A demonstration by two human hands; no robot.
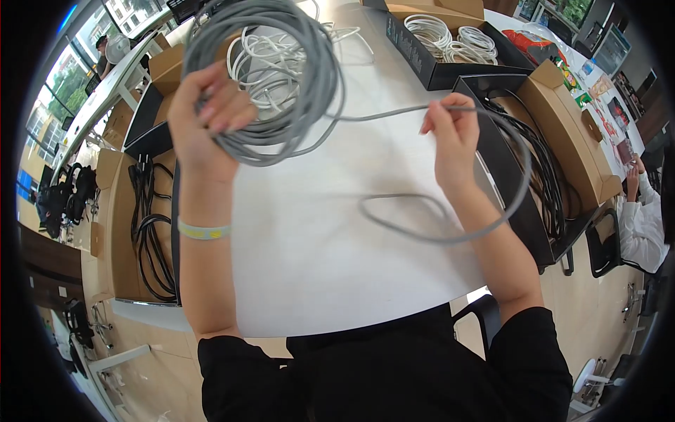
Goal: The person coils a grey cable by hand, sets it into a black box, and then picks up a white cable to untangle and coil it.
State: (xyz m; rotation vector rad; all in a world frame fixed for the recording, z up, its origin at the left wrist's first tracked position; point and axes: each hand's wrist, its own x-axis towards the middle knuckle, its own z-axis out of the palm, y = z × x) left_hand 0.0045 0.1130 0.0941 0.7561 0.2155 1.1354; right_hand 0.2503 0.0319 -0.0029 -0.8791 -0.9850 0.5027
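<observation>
The left hand point(221, 105) grips a round grey cable coil point(320, 77), cut off above; the right point(453, 130) pinches its smooth strand.

The 2 hands look blurred.

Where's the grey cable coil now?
Head view, upper left: the grey coil is in the left hand, raised in front of the white cables on the table.

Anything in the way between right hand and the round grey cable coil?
Nothing visible. The right hand pinches the loose grey strand, which runs unobstructed to the round grey cable coil in the left hand. The tangled white cables lie beyond the coil, not between.
</observation>
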